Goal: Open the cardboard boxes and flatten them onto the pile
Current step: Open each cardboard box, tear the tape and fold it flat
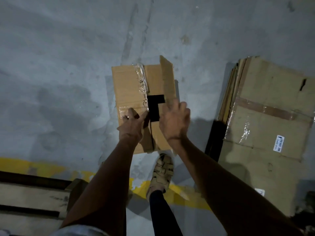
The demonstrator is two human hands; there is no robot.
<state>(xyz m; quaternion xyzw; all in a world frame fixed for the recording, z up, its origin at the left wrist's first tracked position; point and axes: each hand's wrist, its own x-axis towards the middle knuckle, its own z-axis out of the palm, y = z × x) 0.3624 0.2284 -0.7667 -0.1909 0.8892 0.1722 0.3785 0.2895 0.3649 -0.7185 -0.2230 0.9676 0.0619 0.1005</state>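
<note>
Brown corrugated cardboard box [131, 92], centre of the frame, standing on the grey concrete floor [59, 57]; top partly opened, one flap [167, 79] raised along its right edge, another lying flat on the left with crinkled clear tape [142, 77] and dark handwriting; a black opening shows between the flaps. Left hand [131, 126], at the near left of the box top, fingers spread wide and touching the left flap beside the opening; it grips nothing. Right hand [174, 120], at the near right, fingers loosely extended against the raised flap; whether it pinches the flap cannot be told. Pile of flattened brown cardboard sheets [265, 116], right side of the frame, apart from the box, bearing tape strips and a small white label [279, 143]. Tan strapped sandal [162, 169] on one foot, lower centre, just below the box. Worn yellow painted line [25, 166] across the lower frame. Wooden pallet slats [29, 196], lower left.
</note>
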